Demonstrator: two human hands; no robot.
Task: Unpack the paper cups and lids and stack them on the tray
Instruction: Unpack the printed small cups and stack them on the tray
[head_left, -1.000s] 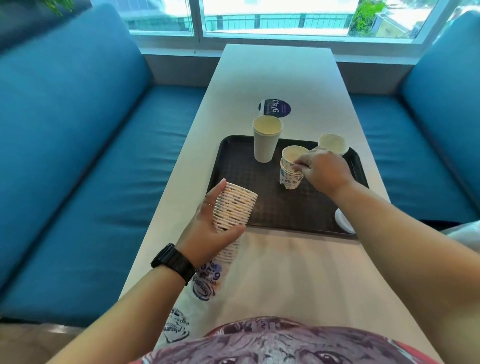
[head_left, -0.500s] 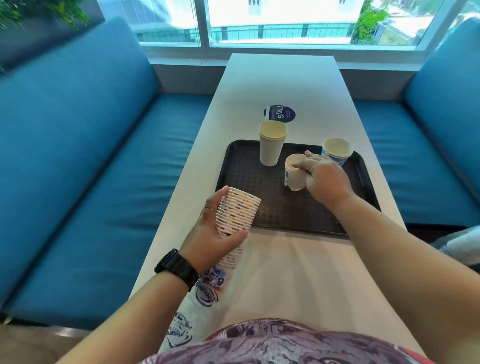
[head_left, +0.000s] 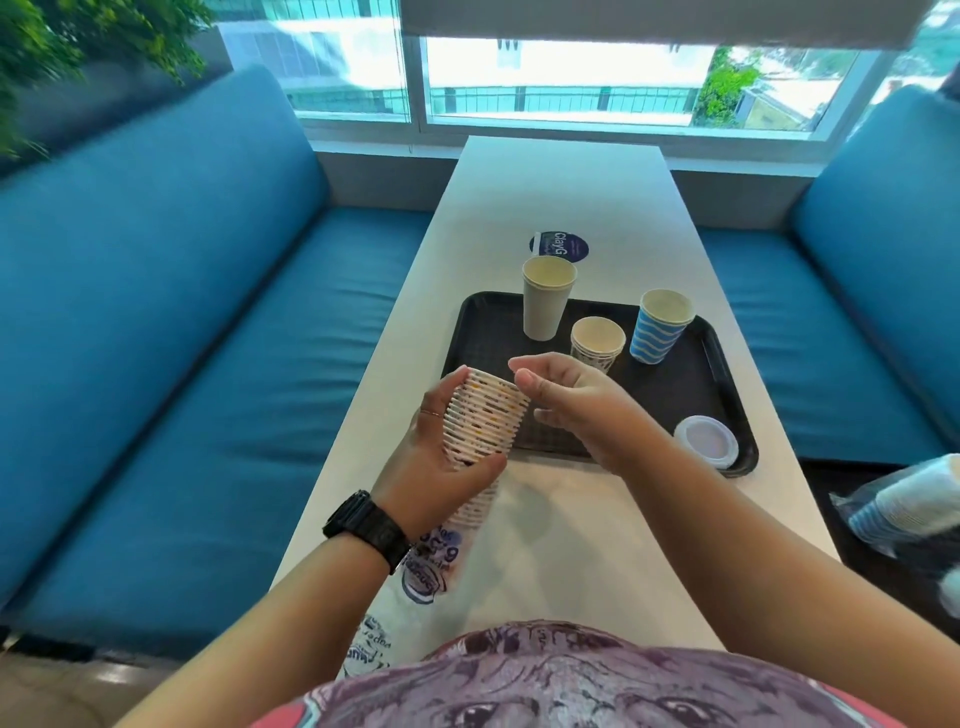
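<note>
My left hand (head_left: 436, 457) grips a long stack of speckled paper cups (head_left: 483, 418), tilted, its lower end still inside a printed plastic sleeve (head_left: 415, 582) lying on the table. My right hand (head_left: 576, 410) hovers at the stack's open top with thumb and fingers loosely curled, holding nothing. On the black tray (head_left: 691, 395) stand a tall plain cup (head_left: 545, 296), a short patterned cup stack (head_left: 596, 343) and a blue wavy-striped cup (head_left: 661, 325). A white lid (head_left: 705, 436) lies at the tray's near right corner.
The tray sits on a long white table (head_left: 561, 176) between two blue bench seats (head_left: 182, 364). A round dark sticker (head_left: 559, 246) lies beyond the tray. A plastic-wrapped pack of cups (head_left: 914, 504) lies on the right seat.
My right hand let go of the short patterned cup on the tray and came back to the top of the stack in my left hand. The view tilted up.
</note>
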